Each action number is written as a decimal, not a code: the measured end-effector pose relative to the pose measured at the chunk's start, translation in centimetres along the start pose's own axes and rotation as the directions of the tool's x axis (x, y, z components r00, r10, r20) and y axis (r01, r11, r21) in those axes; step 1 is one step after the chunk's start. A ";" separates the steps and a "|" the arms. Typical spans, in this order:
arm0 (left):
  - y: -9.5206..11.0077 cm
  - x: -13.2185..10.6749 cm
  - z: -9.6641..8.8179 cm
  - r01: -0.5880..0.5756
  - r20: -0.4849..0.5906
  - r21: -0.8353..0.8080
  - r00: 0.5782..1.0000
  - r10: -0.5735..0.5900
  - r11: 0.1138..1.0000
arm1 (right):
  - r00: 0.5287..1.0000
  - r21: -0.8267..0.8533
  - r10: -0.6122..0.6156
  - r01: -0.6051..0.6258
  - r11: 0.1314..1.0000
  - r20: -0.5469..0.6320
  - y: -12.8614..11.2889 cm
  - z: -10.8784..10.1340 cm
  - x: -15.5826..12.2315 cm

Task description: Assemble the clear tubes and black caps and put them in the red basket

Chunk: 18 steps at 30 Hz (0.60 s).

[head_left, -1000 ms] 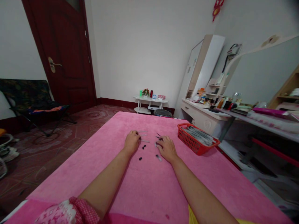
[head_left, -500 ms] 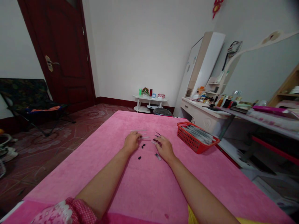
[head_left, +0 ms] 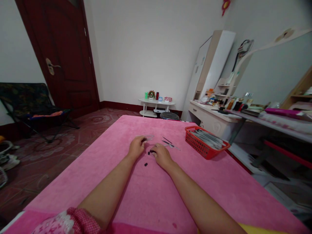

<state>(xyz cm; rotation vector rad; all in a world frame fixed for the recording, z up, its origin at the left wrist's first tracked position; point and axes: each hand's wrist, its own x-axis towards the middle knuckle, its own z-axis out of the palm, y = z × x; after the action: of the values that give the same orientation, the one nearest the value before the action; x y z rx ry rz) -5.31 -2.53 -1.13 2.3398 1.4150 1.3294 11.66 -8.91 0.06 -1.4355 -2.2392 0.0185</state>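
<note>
My left hand (head_left: 136, 147) rests on the pink cloth with its fingers curled together; what they hold, if anything, is too small to make out. Thin clear tubes (head_left: 149, 136) lie just beyond its fingertips. To the right, my right hand (head_left: 162, 156) reaches in with thumb and fingers pinched on a small black piece (head_left: 151, 151). Another small black piece (head_left: 149, 153) lies beside those fingertips, and a black cap-like piece (head_left: 146, 164) is nearer to me. Past the right hand lie a thin dark rod (head_left: 167, 140) and a clear-and-dark pen part (head_left: 168, 143).
A red basket (head_left: 198, 148) full of grey pen-like sticks (head_left: 208, 138) stands on the right of the pink-covered table (head_left: 151, 201). Beyond are a low white stand (head_left: 156, 103) and a dressing table (head_left: 214, 113) with bottles. A folding chair (head_left: 36, 104) is at left.
My right hand has moved left and toward me, onto the small black pieces. The clear tube that stuck out from my left hand no longer shows there.
</note>
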 end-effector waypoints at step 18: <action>0.3 -0.1 -0.1 -0.082 0.100 0.028 0.992 0.079 0.996 | 0.837 -0.249 0.507 -0.546 0.800 -0.206 9.8 -3.5 -2.5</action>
<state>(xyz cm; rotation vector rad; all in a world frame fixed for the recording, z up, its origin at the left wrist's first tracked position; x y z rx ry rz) -5.16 -2.81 -0.96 2.4705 1.3365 1.1994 22.24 -7.51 -0.29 -2.1262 -1.7170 -0.2352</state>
